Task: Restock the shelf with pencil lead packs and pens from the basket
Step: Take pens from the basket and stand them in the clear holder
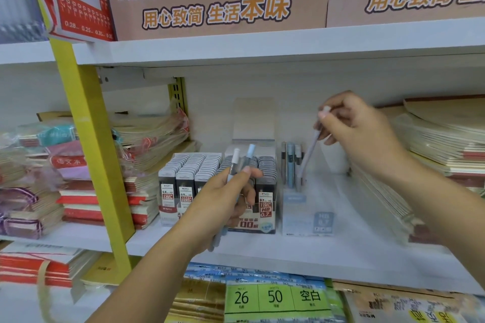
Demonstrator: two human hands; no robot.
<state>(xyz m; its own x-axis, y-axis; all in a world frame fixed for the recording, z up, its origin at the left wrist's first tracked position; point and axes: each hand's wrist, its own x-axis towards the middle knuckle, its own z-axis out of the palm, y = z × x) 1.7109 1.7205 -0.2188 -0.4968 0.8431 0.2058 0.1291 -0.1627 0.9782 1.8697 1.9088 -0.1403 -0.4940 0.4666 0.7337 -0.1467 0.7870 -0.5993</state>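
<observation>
Plastic, pale lilac: one pen, judged light, stiff and smooth-barrelled, likely to slip if held loosely. The right hand pinches it near the capped end, tip angled down into the clear display box, where a few standing pens line the back. Best held on the upper barrel, so the tip can be steered.

Left hand: grip curled round two more pens, white cap and blue cap, in front of the pencil lead packs, which are ranked tight in their carton.

Surface: white shelf, smooth and level.

Room: narrow, with notebook stacks close on the right and a shelf board overhead.

Basket not in view.
</observation>
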